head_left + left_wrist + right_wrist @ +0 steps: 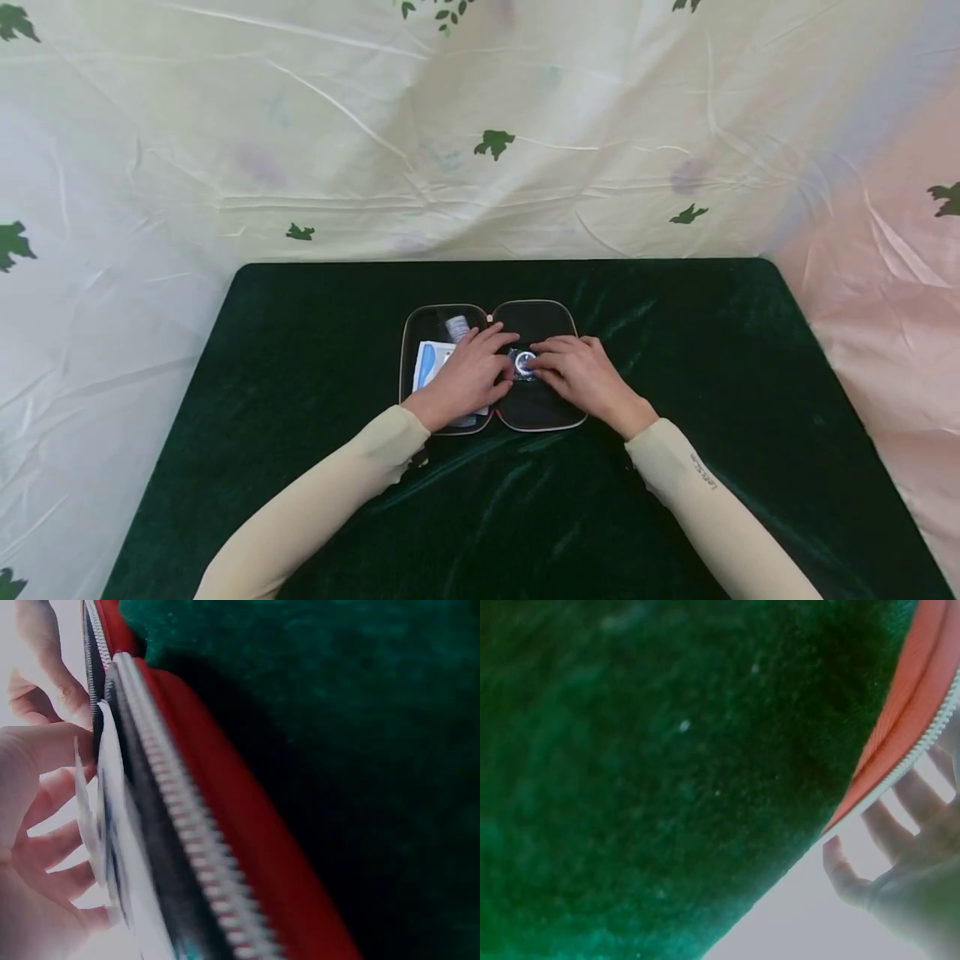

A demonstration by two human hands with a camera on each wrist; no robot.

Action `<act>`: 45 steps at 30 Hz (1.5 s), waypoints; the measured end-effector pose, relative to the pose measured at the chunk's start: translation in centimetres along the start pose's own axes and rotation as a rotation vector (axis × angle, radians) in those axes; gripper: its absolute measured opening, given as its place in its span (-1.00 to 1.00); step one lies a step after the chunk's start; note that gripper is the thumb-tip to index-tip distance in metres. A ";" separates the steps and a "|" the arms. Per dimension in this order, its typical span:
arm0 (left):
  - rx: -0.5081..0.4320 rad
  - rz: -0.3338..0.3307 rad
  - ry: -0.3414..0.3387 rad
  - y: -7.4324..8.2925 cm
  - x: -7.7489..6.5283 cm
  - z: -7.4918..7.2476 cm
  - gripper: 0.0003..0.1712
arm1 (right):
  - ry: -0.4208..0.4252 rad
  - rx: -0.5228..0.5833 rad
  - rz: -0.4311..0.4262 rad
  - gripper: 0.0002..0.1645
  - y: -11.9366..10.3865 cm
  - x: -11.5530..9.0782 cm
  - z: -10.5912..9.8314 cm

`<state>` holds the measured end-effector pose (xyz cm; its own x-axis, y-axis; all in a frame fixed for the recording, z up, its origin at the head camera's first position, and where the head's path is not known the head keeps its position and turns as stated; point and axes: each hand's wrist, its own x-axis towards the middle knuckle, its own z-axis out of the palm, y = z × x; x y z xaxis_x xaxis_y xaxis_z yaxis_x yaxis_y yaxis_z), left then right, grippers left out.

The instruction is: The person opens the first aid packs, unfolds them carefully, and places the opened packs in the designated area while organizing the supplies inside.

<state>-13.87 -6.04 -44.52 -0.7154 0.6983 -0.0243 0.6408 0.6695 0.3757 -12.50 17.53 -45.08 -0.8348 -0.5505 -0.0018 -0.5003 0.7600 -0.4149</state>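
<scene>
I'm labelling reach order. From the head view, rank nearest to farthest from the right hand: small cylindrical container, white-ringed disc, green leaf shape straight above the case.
1. White-ringed disc, just left of the right hand.
2. Small cylindrical container, in the left half of the open case.
3. Green leaf shape, beyond, on the backdrop.
</scene>
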 end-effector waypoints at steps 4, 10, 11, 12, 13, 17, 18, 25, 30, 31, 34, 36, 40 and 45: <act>-0.033 -0.005 0.031 -0.2 -0.3 0.3 -0.90 | 0.008 0.011 0.018 -0.77 -0.2 0.2 0.1; -0.045 0.006 0.057 -0.3 -0.5 0.4 -0.92 | 0.016 0.029 -0.005 -0.81 -0.3 0.3 0.2; -0.046 0.006 0.054 -0.3 -0.5 0.4 -0.92 | 0.015 0.039 -0.013 -0.81 -0.3 0.3 0.2; -0.046 0.006 0.052 -0.3 -0.5 0.4 -0.92 | 0.014 0.056 -0.019 -0.81 -0.2 0.3 0.2; -0.049 0.004 0.049 -0.3 -0.5 0.4 -0.93 | 0.012 0.080 -0.022 -0.81 -0.2 0.4 0.2; -0.060 -0.004 0.036 -0.3 -0.5 0.5 -0.94 | -0.006 0.183 0.014 -0.77 -0.2 0.3 0.3; -0.062 -0.007 0.035 -0.3 -0.5 0.5 -0.94 | -0.010 0.205 0.032 -0.74 -0.3 0.3 0.4; -0.070 -0.021 0.037 -0.2 -0.6 0.7 -0.93 | -0.023 0.144 0.054 -0.61 -0.9 0.5 0.9; -0.057 -0.012 0.049 -0.1 -0.5 0.8 -0.94 | -0.008 0.133 0.021 -0.68 -1.0 0.5 1.2; -0.056 -0.011 0.051 -0.1 -0.6 0.8 -0.94 | -0.007 0.139 0.016 -0.69 -1.0 0.5 1.2; -0.053 -0.012 0.053 -0.1 -0.6 0.9 -0.95 | -0.013 0.160 0.003 -0.70 -1.0 0.4 1.3; -0.054 -0.017 0.051 0.0 -0.6 0.9 -0.96 | -0.022 0.168 0.000 -0.70 -1.0 0.3 1.2; -0.056 -0.023 0.047 0.1 -0.7 0.9 -0.95 | -0.043 0.178 0.012 -0.69 -1.2 0.2 1.2; -0.062 -0.029 0.044 0.2 -0.7 0.9 -0.93 | -0.056 0.181 0.053 -0.70 -1.4 -0.1 0.9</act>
<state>-13.00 -6.18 -45.32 -0.7459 0.6660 0.0044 0.6020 0.6714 0.4322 -11.50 16.22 -45.36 -0.8421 -0.5338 -0.0769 -0.4023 0.7168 -0.5696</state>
